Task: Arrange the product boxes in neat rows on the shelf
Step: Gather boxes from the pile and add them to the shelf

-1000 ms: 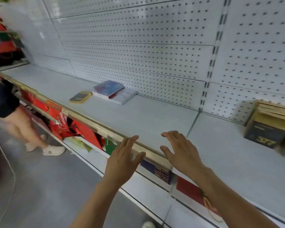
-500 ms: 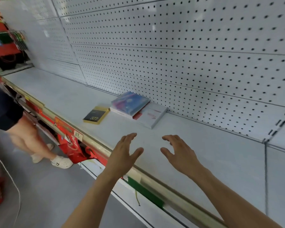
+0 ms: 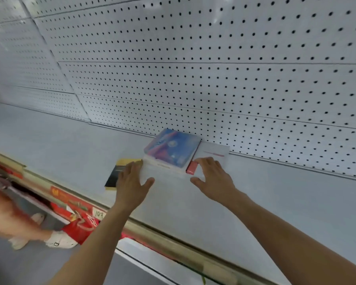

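Both hands reach out over the shelf (image 3: pixel 275 202) from bare forearms that rise from the lower edge of the view. Left hand (image 3: pixel 131 182) is palm down, its fingers straight and slightly spread, thumb stretched out to the right; its fingertips lie at the left front corner of the stacked boxes and partly cover the black and gold box (image 3: pixel 116 174). Whether they press on anything I cannot tell. Right hand (image 3: pixel 211 177) is also palm down with fingers relaxed and extended, thumb pointing left, its fingertips at the red-edged corner of the white box (image 3: pixel 216 152); it holds nothing.

The blue box (image 3: pixel 173 148) is a flat square with a glossy, colourful printed lid, and it lies on top of the white box at the back of the shelf, close to the rear wall. The white box is flat, matt, with a thin red line of print and a red side face. The black and gold box lies flat just to the left, dark on top with a yellow rim.

The shelf is smooth pale grey metal with a brassy front rail (image 3: pixel 173 241). Behind it stands a white pegboard wall (image 3: pixel 214 68) dotted with regular round holes. At lower left, blurred, is another person's leg and white shoe (image 3: pixel 58 240) beside red packaging (image 3: pixel 80 227).
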Demonstrator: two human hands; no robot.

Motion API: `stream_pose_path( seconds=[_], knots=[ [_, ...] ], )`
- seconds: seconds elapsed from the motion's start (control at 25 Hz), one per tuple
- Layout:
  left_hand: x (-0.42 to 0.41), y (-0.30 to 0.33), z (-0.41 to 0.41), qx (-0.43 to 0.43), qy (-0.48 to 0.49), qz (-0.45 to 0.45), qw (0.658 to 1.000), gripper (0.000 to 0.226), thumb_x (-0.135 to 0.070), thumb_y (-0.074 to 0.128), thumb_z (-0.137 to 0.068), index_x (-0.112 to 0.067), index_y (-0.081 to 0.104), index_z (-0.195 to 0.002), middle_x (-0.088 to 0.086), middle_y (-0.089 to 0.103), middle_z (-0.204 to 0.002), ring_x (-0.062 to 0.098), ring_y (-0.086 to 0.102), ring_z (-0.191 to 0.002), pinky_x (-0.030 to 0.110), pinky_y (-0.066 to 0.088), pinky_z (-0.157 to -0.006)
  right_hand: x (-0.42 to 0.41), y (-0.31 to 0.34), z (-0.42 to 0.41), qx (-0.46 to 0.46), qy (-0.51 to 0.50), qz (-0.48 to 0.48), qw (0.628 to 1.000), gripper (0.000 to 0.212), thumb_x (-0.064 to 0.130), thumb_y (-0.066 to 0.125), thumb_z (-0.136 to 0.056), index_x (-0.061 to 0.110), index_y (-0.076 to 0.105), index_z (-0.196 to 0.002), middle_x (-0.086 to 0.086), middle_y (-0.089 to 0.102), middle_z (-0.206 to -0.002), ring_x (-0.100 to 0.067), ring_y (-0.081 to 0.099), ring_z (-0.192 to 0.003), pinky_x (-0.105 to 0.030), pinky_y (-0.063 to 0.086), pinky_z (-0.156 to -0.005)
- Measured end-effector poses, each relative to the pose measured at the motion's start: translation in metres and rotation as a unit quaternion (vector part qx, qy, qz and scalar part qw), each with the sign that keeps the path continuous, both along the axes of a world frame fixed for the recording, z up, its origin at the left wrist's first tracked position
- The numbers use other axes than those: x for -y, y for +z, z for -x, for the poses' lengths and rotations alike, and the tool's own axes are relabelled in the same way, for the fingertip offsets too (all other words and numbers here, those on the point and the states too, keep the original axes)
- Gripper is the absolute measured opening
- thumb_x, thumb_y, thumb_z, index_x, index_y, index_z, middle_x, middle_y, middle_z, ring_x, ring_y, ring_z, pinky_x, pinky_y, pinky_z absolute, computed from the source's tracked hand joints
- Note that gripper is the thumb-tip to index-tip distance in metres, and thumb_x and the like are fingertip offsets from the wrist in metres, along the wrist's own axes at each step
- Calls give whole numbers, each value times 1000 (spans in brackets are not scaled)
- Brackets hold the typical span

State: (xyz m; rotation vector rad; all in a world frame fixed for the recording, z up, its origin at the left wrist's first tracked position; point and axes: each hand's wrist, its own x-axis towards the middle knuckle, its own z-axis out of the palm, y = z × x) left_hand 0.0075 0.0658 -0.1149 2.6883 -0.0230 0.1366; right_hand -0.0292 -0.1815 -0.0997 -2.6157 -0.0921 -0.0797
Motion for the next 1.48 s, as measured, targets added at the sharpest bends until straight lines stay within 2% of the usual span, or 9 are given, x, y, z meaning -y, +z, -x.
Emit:
stream_pose_path(
  seconds=[0.16,0.36,0.64,0.84,0.92,1.04,1.2,1.36,1.48],
  knots=[
    [-46,-12,-48,-99,69,-62,991,95,-57,64,-81,-14,15,-150,14,14,-156,40,23,-139,54,29,-107,-49,-7,-56,20,1,94,995,81,43,66,-82,18,21,-145,-7,19,-152,-27,21,-138,-41,36,-103],
    [-62,-33,-64,-122,29,-107,986,98,-58,63,-80,-9,14,-149,15,28,-147,39,35,-127,51,44,-93,-60,-32,-95,-43,-14,151,988,95,41,67,-83,18,6,-151,-1,3,-160,-24,1,-147,-41,18,-117],
    [-68,-16,-91,-178,91,40,979,116,-53,75,-63,-14,10,-149,17,40,-135,39,34,-128,52,38,-100,-43,-44,-58,60,-3,129,990,57,11,54,-93,26,36,-145,11,32,-153,-13,33,-139,-38,55,-87],
    [-44,8,-125,-117,94,297,943,96,-42,76,-68,-20,25,-146,12,45,-134,31,49,-116,43,50,-88,-49,-43,-58,71,-37,1,997,33,20,48,-97,20,53,-129,4,49,-141,-21,54,-117,-34,49,-89],
    [-25,11,-137,-121,60,318,939,89,-36,78,-72,-20,28,-144,9,47,-132,25,52,-110,35,49,-81,-54,-39,-68,43,-104,-51,992,29,26,45,-97,17,48,-125,-1,51,-132,-21,51,-110,-31,44,-89],
    [-9,8,-147,-163,29,326,931,100,-42,80,-65,-21,26,-146,7,49,-133,23,53,-110,33,46,-81,-52,-42,-85,-85,-150,20,985,42,41,41,-95,15,41,-129,-12,39,-132,-28,35,-123,-36,31,-103],
    [-5,7,-149,-212,-18,316,925,101,-39,80,-71,-21,21,-150,4,55,-131,21,60,-104,31,41,-82,-51,-49,-101,-123,-218,-152,956,63,60,36,-82,14,52,-120,-5,48,-112,-27,38,-114,-33,34,-92],
    [4,10,-135,-195,-82,279,937,105,-41,85,-64,-22,24,-148,1,54,-128,20,54,-111,33,45,-90,-51,-36,-102,-97,-311,-353,877,26,39,63,-82,15,54,-89,-1,52,-83,-18,53,-78,-28,50,-64],
    [13,11,-119,-176,-111,262,943,103,-47,85,-48,-27,36,-136,-6,50,-121,16,54,-108,33,50,-88,-42,-24,-104,-104,-377,-480,785,32,24,70,-83,15,47,-102,-2,46,-80,-19,50,-75,-31,50,-68]
  ],
)
